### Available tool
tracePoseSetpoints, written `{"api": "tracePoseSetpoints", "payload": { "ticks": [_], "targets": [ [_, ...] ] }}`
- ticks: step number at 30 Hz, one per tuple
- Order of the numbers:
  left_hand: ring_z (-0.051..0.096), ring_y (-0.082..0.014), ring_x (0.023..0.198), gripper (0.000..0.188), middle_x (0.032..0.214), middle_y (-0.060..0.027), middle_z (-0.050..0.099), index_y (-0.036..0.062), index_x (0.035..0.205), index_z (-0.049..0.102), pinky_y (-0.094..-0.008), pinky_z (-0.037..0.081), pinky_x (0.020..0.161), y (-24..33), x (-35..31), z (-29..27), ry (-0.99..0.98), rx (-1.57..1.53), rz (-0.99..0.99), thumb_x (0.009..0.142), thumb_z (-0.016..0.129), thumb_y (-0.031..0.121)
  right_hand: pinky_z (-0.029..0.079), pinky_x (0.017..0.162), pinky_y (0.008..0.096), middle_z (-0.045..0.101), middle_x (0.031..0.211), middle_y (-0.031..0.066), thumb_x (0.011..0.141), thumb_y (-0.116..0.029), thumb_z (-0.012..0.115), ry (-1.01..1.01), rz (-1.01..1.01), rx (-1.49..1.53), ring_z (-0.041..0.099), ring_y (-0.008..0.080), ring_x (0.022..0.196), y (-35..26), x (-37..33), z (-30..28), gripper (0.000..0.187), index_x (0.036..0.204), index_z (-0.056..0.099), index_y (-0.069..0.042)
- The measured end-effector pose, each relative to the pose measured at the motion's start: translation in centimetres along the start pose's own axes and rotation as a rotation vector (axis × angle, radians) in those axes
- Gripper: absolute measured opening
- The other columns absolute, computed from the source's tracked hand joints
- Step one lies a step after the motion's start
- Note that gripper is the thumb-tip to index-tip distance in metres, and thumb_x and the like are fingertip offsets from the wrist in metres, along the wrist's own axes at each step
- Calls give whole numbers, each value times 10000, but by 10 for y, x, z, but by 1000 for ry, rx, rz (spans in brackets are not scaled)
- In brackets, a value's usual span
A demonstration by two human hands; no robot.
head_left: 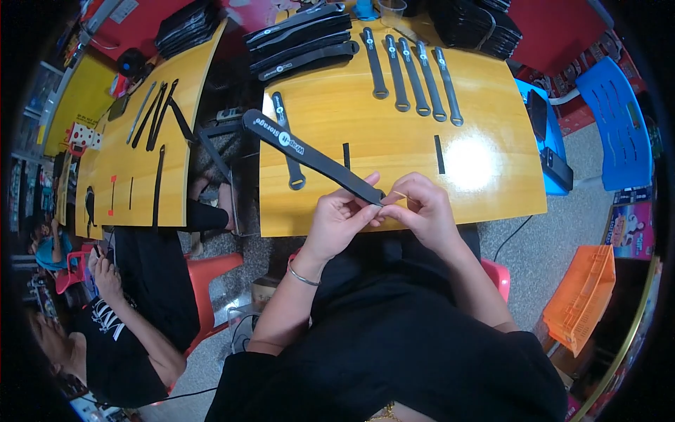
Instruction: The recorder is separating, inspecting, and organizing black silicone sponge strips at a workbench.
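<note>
A long black hook-and-loop strap (pixel 309 155) with white lettering slants up and left over the table's front edge. My left hand (pixel 334 226) is closed around its near end, thumb on top. The thumb and fingers of my right hand (pixel 427 211) pinch at that same end; a thin pale strip shows between them, too small to name. Beneath the raised strap, another black strap (pixel 294 169) with a ringed end lies on the table (pixel 394 148). Several similar straps (pixel 415 77) lie side by side at the far right, ringed ends toward me.
Two short black strips (pixel 439 155) mark the tabletop. Stacks of black straps (pixel 302 46) stand at the far left, more black bundles (pixel 474 28) at the far right. A blue basket (pixel 615 123) and orange crate (pixel 580 299) are rightward. Left, a co-worker (pixel 126 337) sits beside another table (pixel 140 190).
</note>
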State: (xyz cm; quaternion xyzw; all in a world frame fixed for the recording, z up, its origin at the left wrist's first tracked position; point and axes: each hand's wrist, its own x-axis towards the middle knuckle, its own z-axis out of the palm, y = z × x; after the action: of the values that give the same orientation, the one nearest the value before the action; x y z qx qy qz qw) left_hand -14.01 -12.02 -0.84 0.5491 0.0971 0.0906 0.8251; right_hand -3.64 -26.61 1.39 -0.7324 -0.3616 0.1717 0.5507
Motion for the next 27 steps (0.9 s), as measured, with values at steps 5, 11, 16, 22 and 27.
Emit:
{"api": "tracePoseSetpoints", "payload": {
  "ticks": [5, 11, 16, 22, 27],
  "targets": [
    [585, -74, 748, 449, 877, -23, 604, -25, 1297, 450, -187, 483, 668, 8, -2, 2, -67, -7, -94, 866, 576, -9, 349, 551, 209, 553, 847, 32, 784, -54, 658, -92, 38, 87, 474, 82, 681, -4, -2, -5, 62, 806, 614, -17],
    [580, -67, 744, 446, 826, -9, 599, -30, 1288, 460, -192, 473, 669, 9, -5, 3, -125, 11, -129, 860, 581, 4, 356, 654, 217, 508, 846, 25, 831, -92, 614, -191, 205, 302, 454, 80, 741, -3, -8, -6, 115, 815, 551, 4],
    [583, -65, 713, 445, 784, -11, 598, -29, 1275, 476, -190, 467, 665, 16, -7, 1, -158, 47, -168, 842, 575, -12, 355, 651, 211, 507, 828, 11, 833, -103, 625, -167, 239, 312, 446, 71, 735, -9, -10, -9, 121, 817, 555, -6],
    [597, -78, 681, 461, 773, -27, 603, -47, 1272, 466, -183, 470, 623, 14, -5, 5, -126, -25, -273, 830, 588, -8, 388, 694, 211, 554, 803, -20, 848, -124, 623, -301, 411, 564, 483, 48, 756, -8, -5, -17, 109, 843, 578, -25],
    [609, -96, 677, 491, 815, -48, 610, -83, 1287, 419, -183, 485, 621, 15, -5, 10, -105, -179, -284, 833, 590, -12, 400, 724, 211, 562, 802, -24, 857, -138, 616, -323, 443, 587, 494, 42, 768, -6, -6, -18, 119, 846, 581, -25]
  ]
}}
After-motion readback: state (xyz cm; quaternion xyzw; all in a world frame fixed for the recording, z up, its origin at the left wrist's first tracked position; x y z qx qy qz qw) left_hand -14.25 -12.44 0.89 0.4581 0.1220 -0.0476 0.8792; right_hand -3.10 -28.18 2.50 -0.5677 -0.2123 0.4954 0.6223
